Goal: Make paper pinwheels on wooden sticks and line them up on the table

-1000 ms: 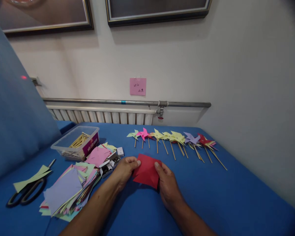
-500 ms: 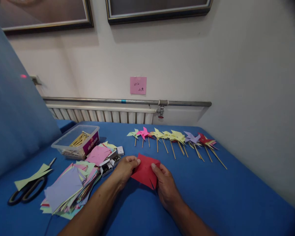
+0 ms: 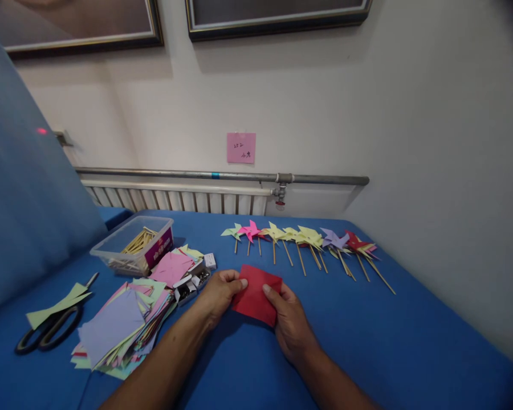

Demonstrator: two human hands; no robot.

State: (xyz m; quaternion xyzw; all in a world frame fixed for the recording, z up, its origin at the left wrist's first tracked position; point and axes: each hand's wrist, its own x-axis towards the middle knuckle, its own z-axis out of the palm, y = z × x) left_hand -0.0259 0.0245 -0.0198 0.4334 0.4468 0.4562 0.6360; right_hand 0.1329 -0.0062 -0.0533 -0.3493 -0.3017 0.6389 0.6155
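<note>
1. A blue cloth-covered table (image 3: 367,341) stretches in front of me, pushed up against a pale wall with a radiator (image 3: 175,200) and a pink note (image 3: 241,147) stuck above it.
2. My left hand (image 3: 216,293) pinches the left edge of a red paper square (image 3: 257,293), thumb on top, the other fingers curled beneath.
3. My right hand (image 3: 291,324) grips the same square at its lower right, thumb pressed on the upper face, fingers tucked under the paper.
4. The red square sits between both hands, near the middle of the table, close to the cloth; I cannot tell whether it touches.
5. Beyond it lies a row of finished paper pinwheels (image 3: 308,242) on wooden sticks.
6. To my left: a stack of coloured paper (image 3: 115,327), small boxes of pins (image 3: 192,283), a clear tub of sticks (image 3: 132,245), and black scissors (image 3: 47,333) lying on a green paper scrap.
</note>
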